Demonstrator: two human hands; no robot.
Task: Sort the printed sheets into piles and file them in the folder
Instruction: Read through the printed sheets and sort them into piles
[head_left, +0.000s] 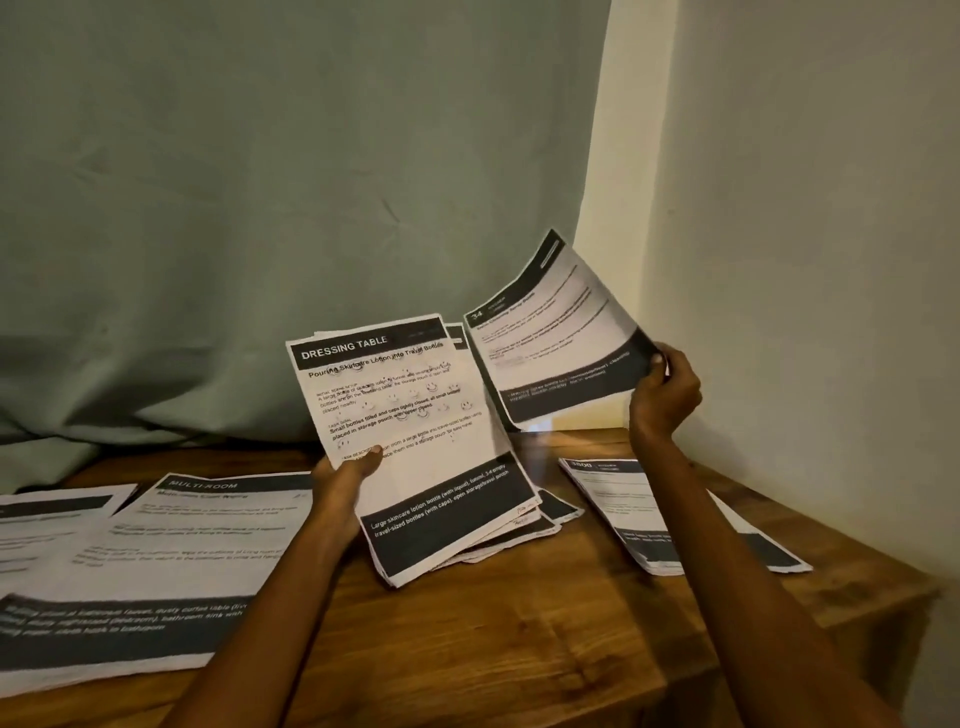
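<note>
My left hand (347, 480) grips a stack of printed sheets (415, 441) by its left edge, tilted up above the wooden table (519, 634); the top page is headed "DRESSING TABLE". To the right, my right hand (662, 392) pinches the lower right corner of a single sheet (556, 343), held up in the air apart from the stack. One pile (171, 561) headed "MULTI-ROOM" lies flat at the left, with another sheet (47, 525) at the far left edge. A further pile (654, 519) lies flat at the right, under my right forearm. No folder is in view.
A grey-green curtain (260, 208) hangs behind the table. A cream wall (805, 260) closes the right side. The table's right edge (914, 587) drops off near the wall.
</note>
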